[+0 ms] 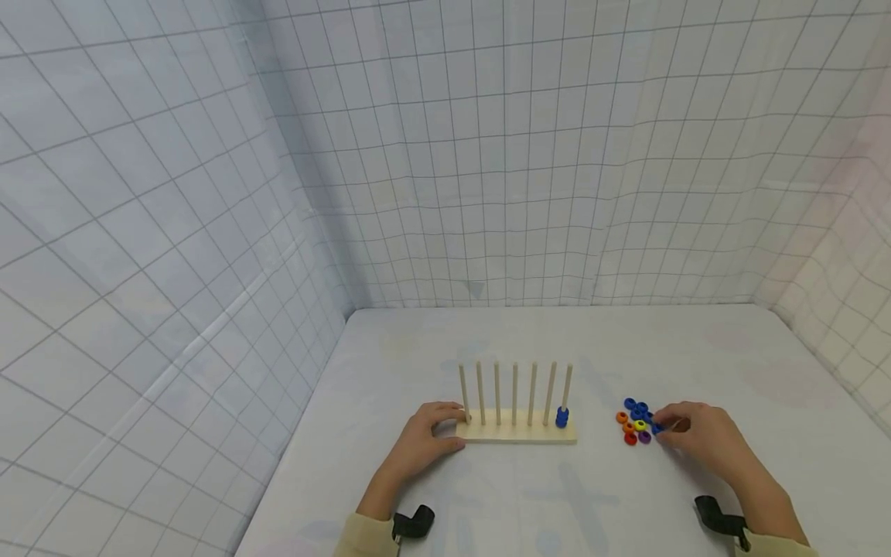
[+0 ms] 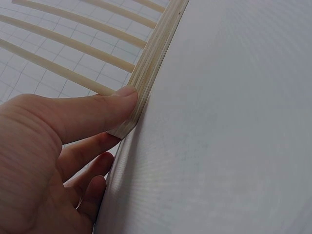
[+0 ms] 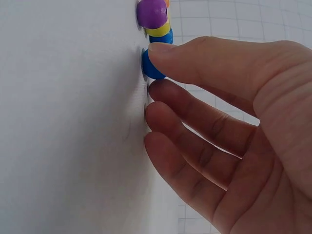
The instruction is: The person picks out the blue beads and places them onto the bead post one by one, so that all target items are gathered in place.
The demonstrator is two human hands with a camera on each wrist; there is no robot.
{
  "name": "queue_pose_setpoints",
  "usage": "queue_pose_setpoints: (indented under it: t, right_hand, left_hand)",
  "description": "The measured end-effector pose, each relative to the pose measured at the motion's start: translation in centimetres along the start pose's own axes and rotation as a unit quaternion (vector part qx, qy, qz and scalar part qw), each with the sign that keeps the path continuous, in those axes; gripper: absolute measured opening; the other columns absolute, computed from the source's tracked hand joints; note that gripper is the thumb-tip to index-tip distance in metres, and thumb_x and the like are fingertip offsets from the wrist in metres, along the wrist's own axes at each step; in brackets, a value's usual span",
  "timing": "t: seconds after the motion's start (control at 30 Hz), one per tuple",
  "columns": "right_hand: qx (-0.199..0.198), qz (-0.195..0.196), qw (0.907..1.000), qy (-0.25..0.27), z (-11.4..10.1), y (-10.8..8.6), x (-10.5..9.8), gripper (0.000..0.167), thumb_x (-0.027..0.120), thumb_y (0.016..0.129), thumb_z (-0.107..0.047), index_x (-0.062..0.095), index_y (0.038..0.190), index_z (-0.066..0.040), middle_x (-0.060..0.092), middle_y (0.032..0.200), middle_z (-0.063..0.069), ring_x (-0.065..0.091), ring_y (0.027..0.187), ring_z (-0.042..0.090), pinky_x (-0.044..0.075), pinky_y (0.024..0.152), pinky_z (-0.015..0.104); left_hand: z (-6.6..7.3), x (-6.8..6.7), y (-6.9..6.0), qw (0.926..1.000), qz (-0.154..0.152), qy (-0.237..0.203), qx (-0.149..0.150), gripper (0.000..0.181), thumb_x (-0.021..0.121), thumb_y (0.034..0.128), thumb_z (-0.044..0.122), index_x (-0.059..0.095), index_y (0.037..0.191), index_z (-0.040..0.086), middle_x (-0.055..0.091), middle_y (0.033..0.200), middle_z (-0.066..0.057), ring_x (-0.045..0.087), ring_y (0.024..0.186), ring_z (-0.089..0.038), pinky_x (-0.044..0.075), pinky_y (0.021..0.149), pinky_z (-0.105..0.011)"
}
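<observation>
A wooden base with several upright pegs stands on the table; its rightmost peg carries blue beads. The left hand grips the base's left end, thumb at the front edge, as the left wrist view also shows on the base. At the right, the right hand pinches a blue bead at the edge of a loose group. In the right wrist view the thumb lies on that blue bead, low on the table, with the other fingers curved beside it.
Left of the right hand lie loose beads: several blue ones, orange ones, a yellow one, a red one and a purple one. Grid-patterned cloth hangs behind and at both sides of the white table.
</observation>
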State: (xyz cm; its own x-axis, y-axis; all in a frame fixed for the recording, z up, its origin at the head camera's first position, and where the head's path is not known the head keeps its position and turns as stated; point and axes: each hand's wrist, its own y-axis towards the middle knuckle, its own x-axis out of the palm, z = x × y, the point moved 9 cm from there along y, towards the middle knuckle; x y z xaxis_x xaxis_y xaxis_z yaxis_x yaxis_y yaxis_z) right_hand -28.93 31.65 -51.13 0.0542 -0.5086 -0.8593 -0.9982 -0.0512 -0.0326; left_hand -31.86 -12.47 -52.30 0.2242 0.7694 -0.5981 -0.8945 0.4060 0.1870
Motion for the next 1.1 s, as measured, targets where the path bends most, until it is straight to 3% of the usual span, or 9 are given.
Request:
queue_pose_setpoints:
  t: [0.3, 0.57, 1.1]
  right_hand:
    - [-0.007, 0.005, 1.0, -0.004, 0.17, 0.1, 0.1, 0.022, 0.084, 0.08, -0.014, 0.076, 0.1, -0.009, 0.069, 0.091, -0.001, 0.063, 0.082, 0.02, 0.056, 0.074, 0.045]
    - [0.008, -0.001, 1.0, -0.002, 0.39, 0.09, 0.33, 0.024, 0.085, 0.08, -0.016, 0.076, 0.101, -0.008, 0.067, 0.09, -0.001, 0.062, 0.082, 0.019, 0.055, 0.073, 0.044]
    - [-0.008, 0.018, 0.9997, -0.011, 0.09, -0.08, -0.12, 0.023, 0.083, 0.082, -0.015, 0.076, 0.103, -0.009, 0.069, 0.086, -0.003, 0.063, 0.08, 0.019, 0.056, 0.073, 0.045]
  left_hand:
    - [-0.26, 0.04, -0.04, 1.0, 0.0, 0.004, -0.002, 0.039, 0.084, 0.0823, 0.026, 0.074, 0.12, 0.02, 0.061, 0.134, 0.003, 0.048, 0.132, -0.028, 0.038, 0.109, -0.055]
    - [-0.42, 0.09, -0.09, 1.0, -0.002, 0.003, -0.005, 0.039, 0.084, 0.0833, 0.028, 0.073, 0.121, 0.021, 0.06, 0.135, 0.004, 0.047, 0.133, -0.027, 0.038, 0.108, -0.055]
    - [-0.31, 0.07, 0.01, 1.0, 0.001, 0.009, 0.001, 0.039, 0.084, 0.0828, 0.025, 0.073, 0.12, 0.019, 0.061, 0.134, 0.003, 0.048, 0.132, -0.027, 0.038, 0.108, -0.056]
